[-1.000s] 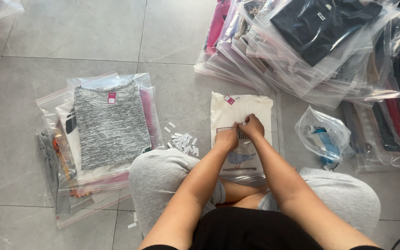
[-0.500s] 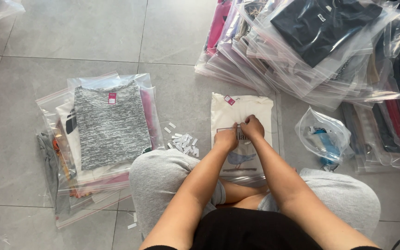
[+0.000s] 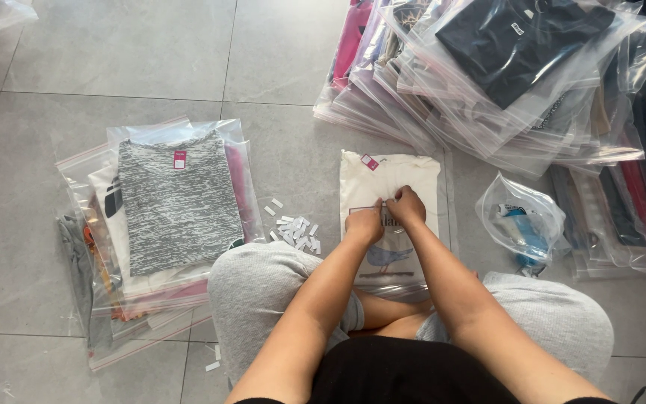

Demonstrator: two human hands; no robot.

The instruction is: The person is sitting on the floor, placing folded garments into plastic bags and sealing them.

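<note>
A folded cream shirt in a clear bag (image 3: 394, 176) lies on the floor between my knees, with a pink tag near its top left and a bird print lower down. My left hand (image 3: 365, 222) and my right hand (image 3: 407, 206) rest side by side on the middle of this bag. Their fingertips meet and pinch something small and white on the bag's surface; what it is I cannot tell.
A stack of bagged clothes (image 3: 166, 224), grey shirt on top, lies at the left. Small white paper strips (image 3: 293, 228) are scattered beside my left knee. A big heap of bagged garments (image 3: 517, 75) fills the upper right, and a small clear bag with blue items (image 3: 521, 224) lies nearby.
Both hands have stayed on the cream shirt's bag, with only slight finger movement.
</note>
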